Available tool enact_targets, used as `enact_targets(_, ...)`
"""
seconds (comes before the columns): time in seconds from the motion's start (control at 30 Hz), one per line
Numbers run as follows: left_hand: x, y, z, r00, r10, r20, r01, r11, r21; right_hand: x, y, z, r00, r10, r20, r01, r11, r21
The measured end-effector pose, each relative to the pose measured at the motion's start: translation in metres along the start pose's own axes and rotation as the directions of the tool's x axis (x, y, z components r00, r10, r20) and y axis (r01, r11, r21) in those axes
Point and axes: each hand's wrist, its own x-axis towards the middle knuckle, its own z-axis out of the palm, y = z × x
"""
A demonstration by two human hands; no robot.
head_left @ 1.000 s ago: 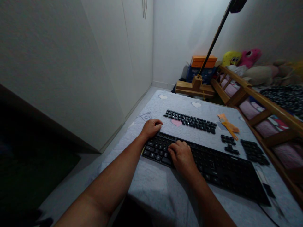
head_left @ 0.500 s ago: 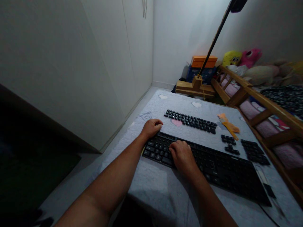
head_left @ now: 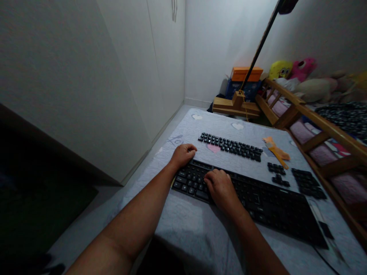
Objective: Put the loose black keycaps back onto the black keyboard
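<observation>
A black computer keyboard (head_left: 283, 210) lies slantwise on the cloth-covered table. Keycaps sit on its left end, while much of the right part shows bare key positions. My left hand (head_left: 185, 153) rests at the keyboard's far left corner, fingers curled in and thumb against them; whatever they may hold is hidden. My right hand (head_left: 222, 187) is over the middle-left keys, its fingers bent down and drawn together at the keys. The fingertips are partly hidden, so what they pinch cannot be made out. Beyond the keyboard, loose black keycaps (head_left: 231, 147) lie in rows.
Smaller keycap groups (head_left: 276, 169) and a keycap block (head_left: 308, 184) lie to the right. A yellow-handled brush (head_left: 278, 156) lies on an orange cloth (head_left: 282, 154). Near the keyboard's right end is a thin tool (head_left: 325, 229). A wooden bed rail (head_left: 323, 122) borders the right side.
</observation>
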Motion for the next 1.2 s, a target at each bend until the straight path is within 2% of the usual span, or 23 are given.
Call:
enact_targets(0.7,0.0006,-0.0003,0.0002,1.0,-0.004,0.001,0.004,1.0,0.007,-0.0006,0.0032,-0.0005,1.0,-0.017,0.023,0.017,0.999,0.027)
enact_targets(1.2,-0.0005,0.0031,-0.0014,1.0,-0.013,0.005,0.013,1.0,0.01,-0.0023,0.0049,0.0001,0.999,-0.03,-0.022,0.031,0.999,0.045)
